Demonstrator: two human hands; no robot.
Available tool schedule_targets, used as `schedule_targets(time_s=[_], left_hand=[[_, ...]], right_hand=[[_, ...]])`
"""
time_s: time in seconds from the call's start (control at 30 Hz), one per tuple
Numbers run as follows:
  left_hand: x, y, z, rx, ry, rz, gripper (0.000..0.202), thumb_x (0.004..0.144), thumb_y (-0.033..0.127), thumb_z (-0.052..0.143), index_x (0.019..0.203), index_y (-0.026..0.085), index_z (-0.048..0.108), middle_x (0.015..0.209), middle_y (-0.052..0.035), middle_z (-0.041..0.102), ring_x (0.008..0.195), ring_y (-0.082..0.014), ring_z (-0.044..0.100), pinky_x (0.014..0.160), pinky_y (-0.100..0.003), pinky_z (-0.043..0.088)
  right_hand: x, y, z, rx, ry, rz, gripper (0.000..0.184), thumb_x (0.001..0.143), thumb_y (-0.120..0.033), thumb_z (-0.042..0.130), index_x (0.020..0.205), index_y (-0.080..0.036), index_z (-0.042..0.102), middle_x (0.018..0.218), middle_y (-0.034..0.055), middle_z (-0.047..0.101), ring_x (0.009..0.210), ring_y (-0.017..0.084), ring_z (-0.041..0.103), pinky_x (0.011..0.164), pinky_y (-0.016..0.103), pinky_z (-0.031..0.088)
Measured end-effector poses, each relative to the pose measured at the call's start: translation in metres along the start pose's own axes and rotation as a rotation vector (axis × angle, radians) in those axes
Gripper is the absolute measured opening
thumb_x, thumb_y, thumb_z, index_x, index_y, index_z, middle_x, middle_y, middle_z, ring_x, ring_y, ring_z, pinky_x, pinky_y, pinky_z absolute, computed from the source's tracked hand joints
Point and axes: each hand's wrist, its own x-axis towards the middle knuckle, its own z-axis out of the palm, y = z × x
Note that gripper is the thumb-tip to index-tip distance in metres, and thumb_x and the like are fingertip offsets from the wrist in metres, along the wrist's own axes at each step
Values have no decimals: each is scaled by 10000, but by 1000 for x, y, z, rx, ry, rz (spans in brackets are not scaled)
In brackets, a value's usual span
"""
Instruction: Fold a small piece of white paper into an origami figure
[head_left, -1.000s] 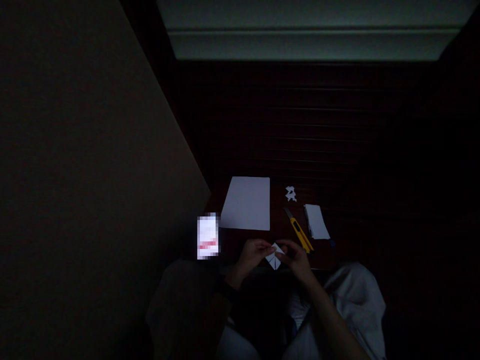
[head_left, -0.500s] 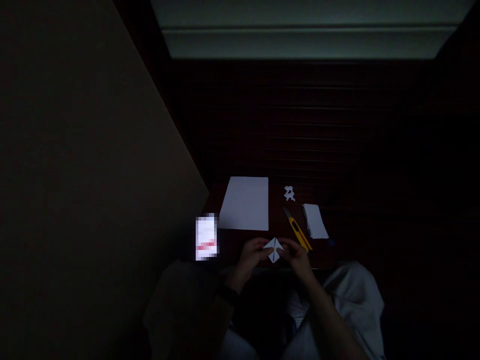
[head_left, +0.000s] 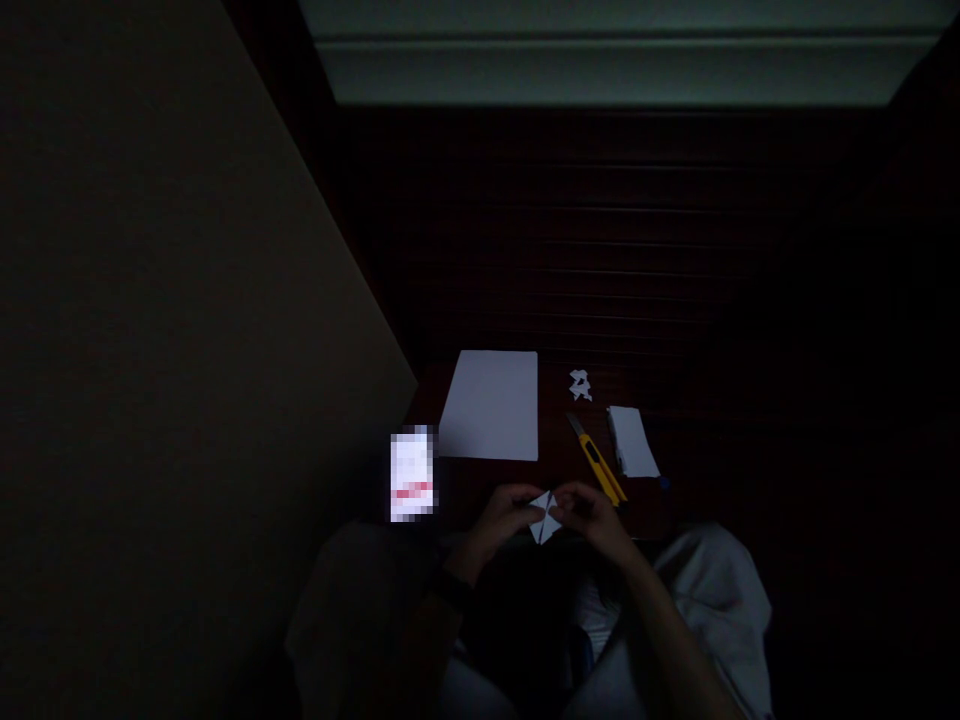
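A small folded piece of white paper (head_left: 545,530) is held between both hands, a dark slit or line running across it. My left hand (head_left: 508,515) pinches its left side, thumb on top. My right hand (head_left: 589,510) grips the right side and upper corner, thumb near the middle. Just beyond my right hand lies a yellow utility knife (head_left: 598,468), its blade pointing away from me. To the knife's right rests a stack of white paper slips (head_left: 634,442).
A large white sheet (head_left: 491,405) lies at the table's back left. Small folded paper shapes (head_left: 580,386) sit behind the knife. A bright, blurred-out screen (head_left: 412,475) stands at the left edge. A wall (head_left: 187,350) rises on the left. A small blue object (head_left: 664,483) is near the slips.
The folded paper has come slightly lower and tilted, and my right fingers have moved onto its upper corner. The things on the table have stayed put.
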Motion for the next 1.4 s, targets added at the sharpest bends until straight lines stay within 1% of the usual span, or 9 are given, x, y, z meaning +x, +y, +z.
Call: schedule_targets(time_s=[0.27,0.47,0.6,0.73,0.83,0.93,1.1,1.27,1.4], left_hand=[[-1,5,-1,6,-84,33,297,612,194,657,901,125,659,820,-57,657,726,-178,586,645,-244,417],[3,-2,0,8,-71,26,323,580,213,700,886,123,652,830,-60,653,741,-180,585,645,-246,420],[3,1,0,-63,-74,28,377,565,205,717,924,128,633,866,-69,650,774,-182,588,667,-250,423],[2,-2,0,-121,25,26,398,550,222,734,919,130,618,842,-66,649,720,-166,592,628,-239,424],[1,-7,0,-143,76,17,380,559,251,730,897,123,613,790,-57,648,675,-158,590,598,-235,422],[1,-8,-1,-90,52,28,344,561,263,724,859,120,630,768,-51,650,658,-155,585,585,-230,412],[3,-5,-6,83,-51,2,266,562,250,710,787,118,659,683,-24,635,602,-140,555,542,-217,375],[5,-7,-6,115,-87,-22,250,563,249,705,767,111,662,660,-16,622,602,-138,542,538,-213,367],[5,-7,-2,101,11,-10,271,582,286,697,779,105,655,691,-28,629,630,-144,553,546,-211,370]], right_hand=[[-3,3,-1,149,-85,152,268,643,-364,685,836,-184,640,705,12,624,616,166,580,531,280,482],[-4,4,0,19,-25,57,238,650,-355,678,808,-179,661,716,10,605,630,147,559,555,253,475],[-4,1,0,36,-55,58,268,664,-367,663,857,-181,667,717,16,621,600,145,566,539,258,472],[-3,-1,-1,59,-123,121,309,706,-394,623,917,-171,656,599,4,609,501,133,561,492,254,461],[-2,1,0,56,-118,114,337,705,-395,625,962,-177,647,646,14,615,506,133,563,460,239,447],[-1,2,0,-8,-78,26,282,690,-372,645,910,-197,672,785,35,607,549,123,542,437,216,414],[-3,-6,-1,-130,-62,-118,166,695,-311,658,821,-209,697,794,29,589,606,118,498,534,232,397],[-3,-4,-2,-130,-94,-90,197,681,-311,665,845,-206,697,745,21,597,570,113,478,502,223,367],[0,6,-1,-78,0,-32,190,700,-340,640,791,-182,696,648,5,566,474,88,440,433,207,325]])
